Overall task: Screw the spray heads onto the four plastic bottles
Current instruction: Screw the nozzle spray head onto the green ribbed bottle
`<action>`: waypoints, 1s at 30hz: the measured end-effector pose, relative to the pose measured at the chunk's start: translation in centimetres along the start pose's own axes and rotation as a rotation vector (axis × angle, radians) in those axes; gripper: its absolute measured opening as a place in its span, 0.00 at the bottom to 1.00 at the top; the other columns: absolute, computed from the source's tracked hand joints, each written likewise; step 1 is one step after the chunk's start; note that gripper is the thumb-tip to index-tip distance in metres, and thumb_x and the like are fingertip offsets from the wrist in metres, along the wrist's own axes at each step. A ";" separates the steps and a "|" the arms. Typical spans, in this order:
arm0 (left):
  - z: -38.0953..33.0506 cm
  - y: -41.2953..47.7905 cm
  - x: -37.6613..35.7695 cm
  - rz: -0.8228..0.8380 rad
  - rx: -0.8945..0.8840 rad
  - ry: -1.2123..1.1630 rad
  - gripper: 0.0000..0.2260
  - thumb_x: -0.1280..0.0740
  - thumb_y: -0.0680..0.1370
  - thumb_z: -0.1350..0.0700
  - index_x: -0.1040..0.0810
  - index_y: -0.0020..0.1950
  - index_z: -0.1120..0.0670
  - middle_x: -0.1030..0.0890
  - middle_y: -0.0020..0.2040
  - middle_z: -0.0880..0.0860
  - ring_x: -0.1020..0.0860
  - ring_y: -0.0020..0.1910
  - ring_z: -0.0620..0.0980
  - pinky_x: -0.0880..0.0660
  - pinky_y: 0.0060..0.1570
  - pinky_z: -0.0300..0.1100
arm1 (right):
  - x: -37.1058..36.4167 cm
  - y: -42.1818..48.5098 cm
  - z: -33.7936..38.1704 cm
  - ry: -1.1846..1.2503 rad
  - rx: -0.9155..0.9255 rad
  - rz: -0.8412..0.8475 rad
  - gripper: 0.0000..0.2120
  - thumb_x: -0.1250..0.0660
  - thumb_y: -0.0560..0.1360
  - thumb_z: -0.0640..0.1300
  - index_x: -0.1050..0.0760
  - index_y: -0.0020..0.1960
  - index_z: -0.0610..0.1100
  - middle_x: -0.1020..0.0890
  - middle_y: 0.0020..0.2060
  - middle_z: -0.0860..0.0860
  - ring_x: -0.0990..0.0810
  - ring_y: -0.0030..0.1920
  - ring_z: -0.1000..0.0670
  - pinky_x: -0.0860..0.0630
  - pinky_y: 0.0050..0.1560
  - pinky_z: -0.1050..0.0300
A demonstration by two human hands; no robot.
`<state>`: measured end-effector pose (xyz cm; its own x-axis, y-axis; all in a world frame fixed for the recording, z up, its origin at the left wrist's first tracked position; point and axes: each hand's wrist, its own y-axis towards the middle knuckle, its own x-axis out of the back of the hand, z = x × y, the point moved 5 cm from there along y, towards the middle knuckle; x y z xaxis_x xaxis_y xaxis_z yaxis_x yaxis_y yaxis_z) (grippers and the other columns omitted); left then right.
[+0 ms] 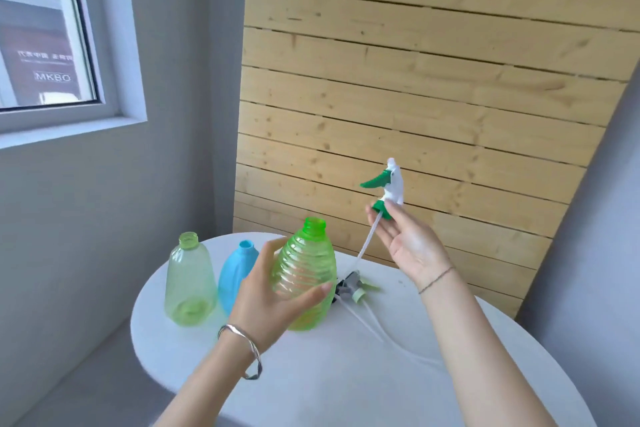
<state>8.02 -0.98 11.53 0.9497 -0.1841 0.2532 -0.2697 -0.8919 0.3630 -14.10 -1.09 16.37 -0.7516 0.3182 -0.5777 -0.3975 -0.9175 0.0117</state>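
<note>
My left hand point(273, 291) grips a ribbed green bottle point(306, 263) that stands upright on the white table, its neck open. My right hand point(405, 243) holds a white and green spray head point(389, 189) by its green collar, up and to the right of the bottle's mouth; its white tube hangs down behind the bottle. A smooth light-green bottle point(189, 281) and a blue bottle point(237, 270) stand to the left, both without heads. More spray heads point(353, 286) lie on the table behind the ribbed bottle, partly hidden.
The round white table point(346, 374) stands in a corner, with a grey wall and window to the left and a wooden slat panel point(415, 80) behind. White tubes point(398, 340) from the loose spray heads trail across the tabletop under my right forearm.
</note>
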 end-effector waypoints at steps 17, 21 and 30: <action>3.2 -4.9 -0.1 0.144 0.063 0.297 0.30 0.23 0.60 0.39 0.36 0.55 0.35 0.25 0.47 0.35 0.27 0.47 0.31 0.32 0.37 0.24 | 0.7 -7.7 0.0 0.164 0.323 -0.017 0.07 0.39 0.79 0.38 0.24 0.44 0.42 0.20 0.47 0.47 0.16 0.48 0.52 0.20 0.54 0.61; 3.0 -5.3 0.4 0.131 0.064 0.262 0.31 0.25 0.57 0.36 0.35 0.55 0.34 0.24 0.49 0.34 0.26 0.49 0.32 0.32 0.41 0.25 | -0.5 -8.1 -2.4 -0.021 0.262 0.031 0.04 0.36 0.77 0.36 0.25 0.45 0.42 0.18 0.47 0.48 0.16 0.49 0.50 0.21 0.57 0.58; 3.7 -6.4 5.0 0.110 0.117 0.207 0.29 0.27 0.54 0.33 0.34 0.52 0.29 0.27 0.52 0.31 0.33 0.52 0.18 0.36 0.44 0.15 | -4.2 -9.6 -10.6 -0.273 0.031 0.300 0.16 0.28 0.66 0.45 0.21 0.53 0.42 0.15 0.54 0.45 0.18 0.55 0.47 0.25 0.62 0.52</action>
<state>15.09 2.31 7.15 0.8597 -0.2051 0.4678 -0.3379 -0.9152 0.2197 -1.59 3.82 10.06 -0.9472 0.0926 -0.3069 -0.1516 -0.9730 0.1742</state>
